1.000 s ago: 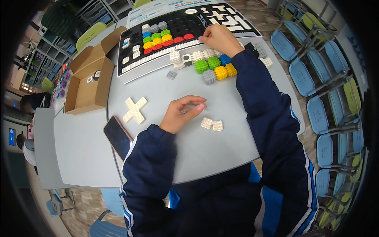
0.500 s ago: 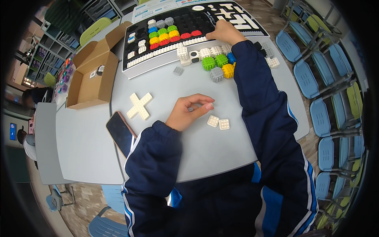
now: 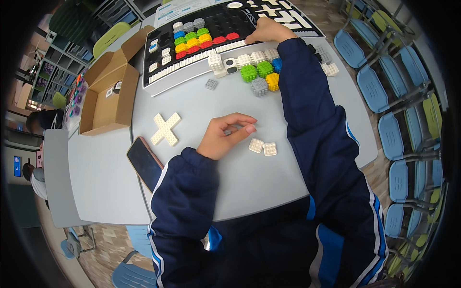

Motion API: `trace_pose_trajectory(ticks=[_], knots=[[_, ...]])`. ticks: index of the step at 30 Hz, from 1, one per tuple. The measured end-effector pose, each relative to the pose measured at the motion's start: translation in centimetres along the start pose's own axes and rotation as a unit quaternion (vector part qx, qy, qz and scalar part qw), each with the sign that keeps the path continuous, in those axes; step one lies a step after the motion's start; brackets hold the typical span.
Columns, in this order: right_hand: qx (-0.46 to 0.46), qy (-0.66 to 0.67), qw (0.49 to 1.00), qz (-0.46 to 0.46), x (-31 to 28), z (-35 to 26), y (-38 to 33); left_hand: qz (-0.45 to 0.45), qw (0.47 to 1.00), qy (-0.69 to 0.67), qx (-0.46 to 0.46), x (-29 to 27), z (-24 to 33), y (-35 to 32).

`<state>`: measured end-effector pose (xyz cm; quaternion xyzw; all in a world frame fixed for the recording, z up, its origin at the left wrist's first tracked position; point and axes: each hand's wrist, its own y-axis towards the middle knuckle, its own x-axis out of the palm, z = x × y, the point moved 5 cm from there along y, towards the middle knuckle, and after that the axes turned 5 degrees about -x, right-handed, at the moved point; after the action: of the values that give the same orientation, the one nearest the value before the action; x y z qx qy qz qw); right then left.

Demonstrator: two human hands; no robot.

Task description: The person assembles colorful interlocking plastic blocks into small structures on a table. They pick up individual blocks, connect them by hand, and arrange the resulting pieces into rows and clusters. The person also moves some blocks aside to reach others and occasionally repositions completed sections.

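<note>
My left hand (image 3: 225, 135) rests over the table, fingers loosely curved and thumb tip apart from the index finger, with nothing visible in it. Two small square white plates (image 3: 263, 147) lie beside its thumb, one tilted against the other. My right hand (image 3: 271, 31) reaches into the front of the black block tray (image 3: 221, 24). Its fingers are pressed together at the row of narrow white pieces (image 3: 231, 46); what they pinch is hidden. A joined group of studded blocks, including a green block (image 3: 249, 73) and a yellow block (image 3: 272, 81), lies under the right forearm.
A white studded cross (image 3: 165, 129) and a dark-screened phone (image 3: 145, 163) lie left of my left hand. Near the tray sits a small grey plate (image 3: 211, 84). An open cardboard box (image 3: 108, 101) stands at the left. Stacked blue chairs (image 3: 372, 96) line the right side.
The whole view has shifted slightly, so the table things appear a little further left. Both hands keep nearly the same place and pose; the right stays at the white row.
</note>
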<state>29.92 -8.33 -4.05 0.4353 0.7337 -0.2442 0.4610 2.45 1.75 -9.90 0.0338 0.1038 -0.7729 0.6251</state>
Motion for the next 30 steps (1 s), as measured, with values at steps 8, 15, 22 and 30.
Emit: trace_pose_trajectory(ticks=[8, 15, 22, 30], knots=[[-0.012, -0.006, 1.000, -0.008, 0.3, 0.4, 0.3, -0.001, 1.000, -0.004, -0.027, -0.1, 0.1, -0.1], [-0.014, 0.013, 1.000, -0.007, 0.2, 1.0, 0.5, -0.002, 1.000, -0.014, -0.019, 0.0, -0.2, 0.0], [-0.014, -0.034, 0.999, 0.034, 0.2, -0.6, -0.2, 0.000, 1.000, -0.021, -0.015, 0.0, -0.5, 0.0], [0.007, -0.055, 0.997, 0.057, 0.0, -1.7, -1.1, 0.001, 0.999, 0.008, -0.036, 0.0, 0.0, -0.1]])
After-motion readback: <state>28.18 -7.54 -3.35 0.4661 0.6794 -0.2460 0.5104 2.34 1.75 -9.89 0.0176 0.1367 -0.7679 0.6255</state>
